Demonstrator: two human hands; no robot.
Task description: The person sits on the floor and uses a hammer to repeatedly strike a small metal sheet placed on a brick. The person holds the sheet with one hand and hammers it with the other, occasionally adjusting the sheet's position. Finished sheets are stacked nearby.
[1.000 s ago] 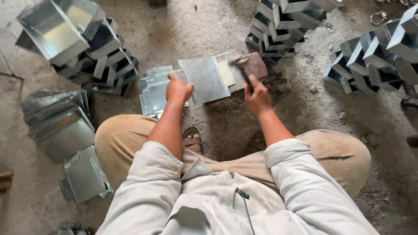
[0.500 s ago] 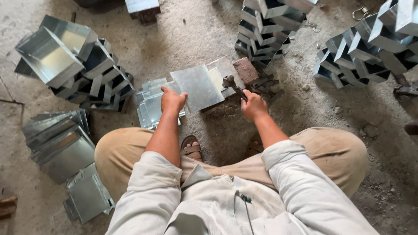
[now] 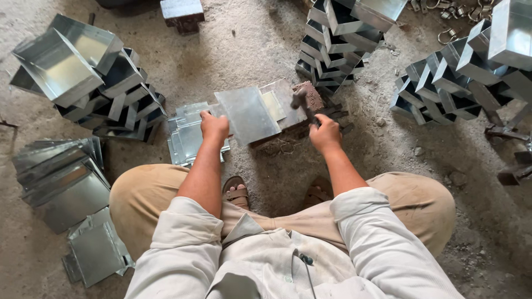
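Observation:
A flat grey metal sheet point(image 3: 247, 114) lies across a low block on the sandy floor in front of me. My left hand point(image 3: 214, 125) grips the sheet's left edge. My right hand point(image 3: 325, 133) is closed round the handle of a small hammer point(image 3: 301, 102), whose dark head hovers just over the sheet's right end. I sit cross-legged in tan trousers and sandals, knees on either side of the work.
A pile of flat cut sheets point(image 3: 185, 137) lies under my left hand. Stacks of folded metal boxes stand at far left point(image 3: 88, 72), at the top centre point(image 3: 343, 39) and at right point(image 3: 471, 72). More bent sheets point(image 3: 61, 177) lie by my left knee.
The hammer head has swung in from the right end of the block toward the sheet's middle. My left hand has kept its hold on the sheet. The view has shifted slightly.

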